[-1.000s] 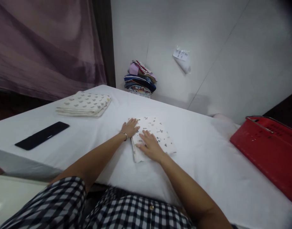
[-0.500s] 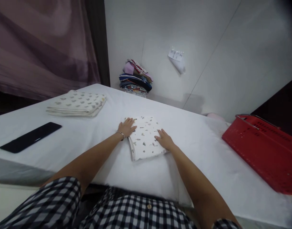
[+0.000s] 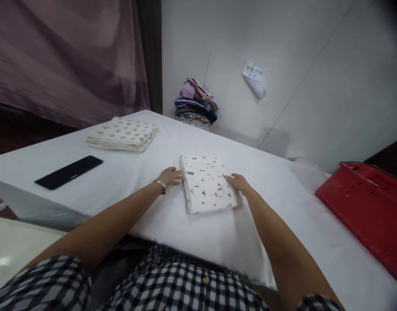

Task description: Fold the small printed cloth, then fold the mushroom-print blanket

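Note:
A folded white cloth [image 3: 206,185] printed with small grey and green motifs lies flat on the white-covered table [image 3: 146,129] in front of me. Beside its left edge is my left hand [image 3: 171,176], fingers stretched toward the fold and holding nothing; whether the fingertips touch it I cannot tell. My right hand [image 3: 239,182] rests at the cloth's right edge, its fingers extended over the top and not wrapped round it. A second folded cloth [image 3: 123,134], cream with grey and yellowish prints, sits farther off to the left.
A black flat object [image 3: 69,172] lies at the left of the table. On the right stands a red plastic basket [image 3: 363,207] with a metal handle. Folded clothes [image 3: 196,106] are stacked beyond the far edge, against the wall. A purple curtain [image 3: 72,56] hangs at the left.
My left hand has slid off the cloth's top to its left side. My right hand stays at the right edge. The whole view has shifted, moving things rightward in the picture.

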The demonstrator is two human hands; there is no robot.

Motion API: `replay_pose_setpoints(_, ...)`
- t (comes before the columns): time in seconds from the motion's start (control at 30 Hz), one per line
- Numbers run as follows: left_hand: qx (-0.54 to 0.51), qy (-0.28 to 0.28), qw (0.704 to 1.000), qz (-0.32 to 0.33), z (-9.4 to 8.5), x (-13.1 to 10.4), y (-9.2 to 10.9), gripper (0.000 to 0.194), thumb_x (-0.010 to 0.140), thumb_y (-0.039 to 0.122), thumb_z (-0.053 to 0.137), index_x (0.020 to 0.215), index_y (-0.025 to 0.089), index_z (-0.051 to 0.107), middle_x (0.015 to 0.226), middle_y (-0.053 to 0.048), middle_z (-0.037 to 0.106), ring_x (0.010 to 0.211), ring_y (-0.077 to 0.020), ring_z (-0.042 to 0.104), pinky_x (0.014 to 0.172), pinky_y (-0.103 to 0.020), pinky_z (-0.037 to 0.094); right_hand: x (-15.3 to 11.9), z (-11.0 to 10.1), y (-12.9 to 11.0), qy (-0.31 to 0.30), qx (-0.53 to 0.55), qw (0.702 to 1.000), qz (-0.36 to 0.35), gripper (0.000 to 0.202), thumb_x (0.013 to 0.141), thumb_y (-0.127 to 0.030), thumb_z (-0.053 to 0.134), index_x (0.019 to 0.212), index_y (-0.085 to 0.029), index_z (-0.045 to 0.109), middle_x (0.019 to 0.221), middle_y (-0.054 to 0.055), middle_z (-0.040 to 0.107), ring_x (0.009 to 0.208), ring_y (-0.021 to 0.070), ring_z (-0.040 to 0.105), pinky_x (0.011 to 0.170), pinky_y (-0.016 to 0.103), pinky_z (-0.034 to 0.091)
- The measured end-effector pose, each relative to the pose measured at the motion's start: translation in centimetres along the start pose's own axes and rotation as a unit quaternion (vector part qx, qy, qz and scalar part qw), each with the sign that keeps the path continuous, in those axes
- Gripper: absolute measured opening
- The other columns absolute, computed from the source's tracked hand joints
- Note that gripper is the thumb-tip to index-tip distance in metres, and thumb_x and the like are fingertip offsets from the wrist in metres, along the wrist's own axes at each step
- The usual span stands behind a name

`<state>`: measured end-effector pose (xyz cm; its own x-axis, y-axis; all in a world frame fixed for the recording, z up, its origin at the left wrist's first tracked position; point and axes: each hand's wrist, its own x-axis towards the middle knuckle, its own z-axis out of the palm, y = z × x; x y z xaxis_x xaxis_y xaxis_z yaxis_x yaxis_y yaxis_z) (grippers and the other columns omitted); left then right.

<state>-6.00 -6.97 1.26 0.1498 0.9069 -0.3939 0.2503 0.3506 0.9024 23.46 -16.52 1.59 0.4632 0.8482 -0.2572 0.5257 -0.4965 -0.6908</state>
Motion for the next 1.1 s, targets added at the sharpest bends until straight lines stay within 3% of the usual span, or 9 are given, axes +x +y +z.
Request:
replay_pose_setpoints(0.17,-0.031,-0.053,0.996,-0.058,0.9,-1.0,0.3,0.059,0.079,0.029,0.056,0.133,0.018,0.032,0.124,-0.016,0.052,0.083,-0.0183,0.064,0.068,-0.029,0.054,0.6,0.2,-0.6,-0.025,0.004,0.999,0.025,0.069,0.066,-0.05,0.066,0.12,-0.009,0.054,0.124,0.018,0.051,0.105,0.0294,0.054,0.074,0.029,0.047)
replay_pose_setpoints(0.33,-0.036,-0.071,0.995,-0.067,2.1,-0.3,0.8,0.04,0.079,0.03,0.055,0.115,0.012,0.052,0.1,-0.013,0.064,0.073,-0.015,0.063,0.067,-0.026,0.053,0.7,-0.1,0.1,-0.03,0.046,0.998,0.035,0.064,0.067,-0.046,0.067,0.116,-0.007,0.055,0.115,0.019,0.057,0.094,0.0247,0.06,0.064,0.024,0.048)
replay_pose_setpoints(0.43,-0.026,-0.084,0.994,-0.066,2.9,0.1,0.7,0.039,0.078,0.033,0.057,0.107,0.007,0.056,0.09,-0.014,0.066,0.067,-0.0147,0.062,0.064,-0.025,0.052,0.7,-1.0,1.4,-0.017,0.067,0.997,0.041,0.062,0.069,-0.044,0.066,0.117,-0.007,0.053,0.112,0.017,0.06,0.09,0.0225,0.061,0.062,0.023,0.048)
replay_pose_setpoints(0.67,0.012,-0.085,0.996,-0.032,4.3,-0.6,-0.2,0.079,0.065,0.036,0.072,0.131,0.011,0.036,0.098,-0.016,0.065,0.07,-0.0189,0.063,0.061,-0.029,0.052,-0.4,-3.6,5.2,0.012,0.069,0.995,0.07,0.049,0.069,-0.045,0.066,0.102,-0.008,0.062,0.094,0.016,0.066,0.079,0.0221,0.063,0.056,0.023,0.046)
replay_pose_setpoints(0.93,-0.049,-0.138,0.987,-0.061,8.3,-2.1,-0.1,0.084,0.068,0.03,0.069,0.136,0.009,0.025,0.107,-0.02,0.06,0.071,-0.0206,0.064,0.06,-0.031,0.054,-0.6,-4.6,6.9,0.029,0.044,0.996,0.077,0.046,0.069,-0.045,0.064,0.1,-0.011,0.062,0.092,0.012,0.067,0.079,0.0214,0.062,0.059,0.025,0.046)
replay_pose_setpoints(1.1,-0.099,-0.128,0.984,-0.068,9.8,-3.5,0.2,0.084,0.069,0.034,0.068,0.136,0.011,0.023,0.109,-0.018,0.059,0.075,-0.0189,0.063,0.06,-0.028,0.053,-0.6,-4.5,7.0,0.049,0.029,0.996,0.068,0.049,0.068,-0.046,0.065,0.102,-0.01,0.062,0.092,0.013,0.067,0.083,0.0225,0.062,0.062,0.025,0.046)
